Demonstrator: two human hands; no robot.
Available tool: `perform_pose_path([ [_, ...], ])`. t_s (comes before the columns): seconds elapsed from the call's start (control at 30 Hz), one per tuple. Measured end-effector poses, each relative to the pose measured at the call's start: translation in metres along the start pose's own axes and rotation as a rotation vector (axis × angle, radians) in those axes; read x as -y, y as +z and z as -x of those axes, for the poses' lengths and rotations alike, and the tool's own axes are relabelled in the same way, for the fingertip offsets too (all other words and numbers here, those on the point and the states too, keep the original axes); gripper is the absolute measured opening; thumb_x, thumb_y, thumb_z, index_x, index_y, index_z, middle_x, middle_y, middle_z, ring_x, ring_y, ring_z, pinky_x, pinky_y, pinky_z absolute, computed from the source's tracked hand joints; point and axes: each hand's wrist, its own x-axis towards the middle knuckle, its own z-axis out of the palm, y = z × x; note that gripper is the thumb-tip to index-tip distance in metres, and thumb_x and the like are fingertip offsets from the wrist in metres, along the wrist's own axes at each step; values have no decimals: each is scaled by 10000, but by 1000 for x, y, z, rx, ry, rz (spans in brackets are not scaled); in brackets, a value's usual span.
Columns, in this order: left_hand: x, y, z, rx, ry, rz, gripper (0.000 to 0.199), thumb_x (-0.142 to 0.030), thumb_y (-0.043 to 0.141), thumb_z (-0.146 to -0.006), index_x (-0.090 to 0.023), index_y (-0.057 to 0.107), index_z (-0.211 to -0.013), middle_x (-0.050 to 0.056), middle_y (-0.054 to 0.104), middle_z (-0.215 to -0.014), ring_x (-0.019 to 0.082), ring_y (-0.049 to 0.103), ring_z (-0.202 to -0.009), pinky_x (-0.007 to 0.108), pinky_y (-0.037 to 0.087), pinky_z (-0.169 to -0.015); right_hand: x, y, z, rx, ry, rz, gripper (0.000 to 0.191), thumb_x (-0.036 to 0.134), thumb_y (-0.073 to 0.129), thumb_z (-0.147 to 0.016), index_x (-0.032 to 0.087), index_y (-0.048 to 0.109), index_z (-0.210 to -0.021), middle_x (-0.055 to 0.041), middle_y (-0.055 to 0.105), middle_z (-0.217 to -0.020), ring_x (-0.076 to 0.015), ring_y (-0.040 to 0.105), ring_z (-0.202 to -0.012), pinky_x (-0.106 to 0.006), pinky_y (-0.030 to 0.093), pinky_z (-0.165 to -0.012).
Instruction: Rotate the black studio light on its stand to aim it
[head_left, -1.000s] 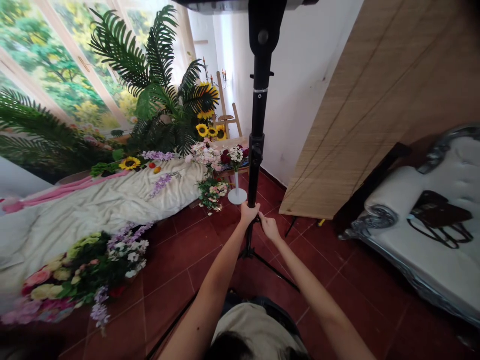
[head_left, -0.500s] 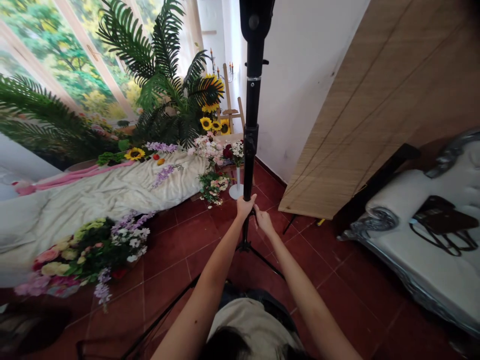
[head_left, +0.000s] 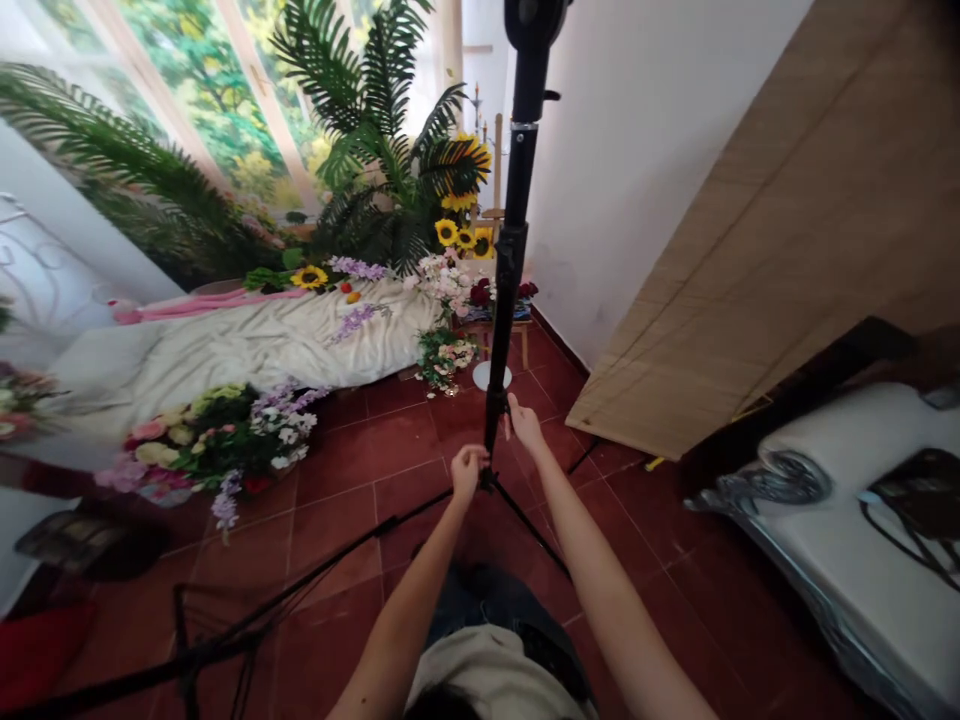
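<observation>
A black stand pole (head_left: pixel 511 250) rises in front of me, with thin legs spreading at its base. My left hand (head_left: pixel 469 468) is beside the lower pole, just above the leg joint, its fingers curled; what they hold, if anything, is too small to tell. Higher up, my right hand (head_left: pixel 523 422) is at the right side of the pole by a dark collar, fingers partly extended and touching or very near it. The top of the stand runs out of view.
A cream-draped bench (head_left: pixel 255 345) with flowers (head_left: pixel 202 440) lies left. A bamboo blind (head_left: pixel 697 250) leans at the right, near a white sofa (head_left: pixel 862 520). Another black metal leg (head_left: pixel 315 572) crosses the red tiled floor (head_left: pixel 337 440) at lower left.
My left hand has let go of the upper part of the pole and moved down toward the leg joint. My right hand stays near the collar. The view has shifted left.
</observation>
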Motion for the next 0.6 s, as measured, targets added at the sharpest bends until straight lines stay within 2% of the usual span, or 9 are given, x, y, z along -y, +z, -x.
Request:
perform_pose_path([
  [0.1,59,-59,60,-131,-154,-37,277,-389,529,-707,-125,614,-724,53,638,-652,127,586,-523,263,493,-543,-2,0,3,-27,21,3,717,725,158,-815,213,458,-412,-21,482,-346,-142,513,-402,-251,424,-561],
  [0.2,94,-126,112,-273,-354,-97,233,-355,571,-660,-126,609,-675,38,624,-584,122,568,-469,244,468,-502,-2,1,7,-36,31,26,713,723,173,-815,219,448,-393,-29,476,-330,-148,512,-396,-252,423,-545],
  [0.27,101,-171,141,-343,-525,-150,204,-334,595,-635,-131,601,-640,28,611,-546,117,549,-428,229,439,-465,-3,2,9,-29,58,65,711,725,190,-811,220,446,-380,-36,474,-320,-152,511,-387,-255,421,-534],
  [0.33,99,-216,169,-422,-641,-183,180,-319,597,-625,-138,597,-621,18,601,-522,115,538,-402,214,410,-435,-4,4,9,-22,89,110,709,728,215,-803,217,456,-374,-48,490,-327,-161,517,-384,-264,423,-527],
  [0.43,96,-277,211,-597,-696,-190,150,-297,579,-618,-149,597,-604,8,590,-501,124,544,-396,199,374,-407,-5,9,9,-39,113,164,706,724,220,-795,218,479,-377,-72,515,-345,-186,537,-396,-288,434,-524],
  [0.53,101,-324,260,-800,-709,-141,141,-288,563,-602,-154,586,-569,7,577,-478,146,569,-416,199,366,-399,-7,11,10,-37,154,252,703,696,184,-799,236,481,-358,-101,541,-376,-214,548,-395,-332,449,-515],
  [0.6,111,-345,294,-909,-730,-87,155,-311,563,-589,-161,579,-551,13,581,-473,173,591,-434,208,368,-391,-10,12,12,-40,131,348,679,681,187,-780,257,483,-339,-112,532,-371,-231,501,-335,-381,433,-469],
])
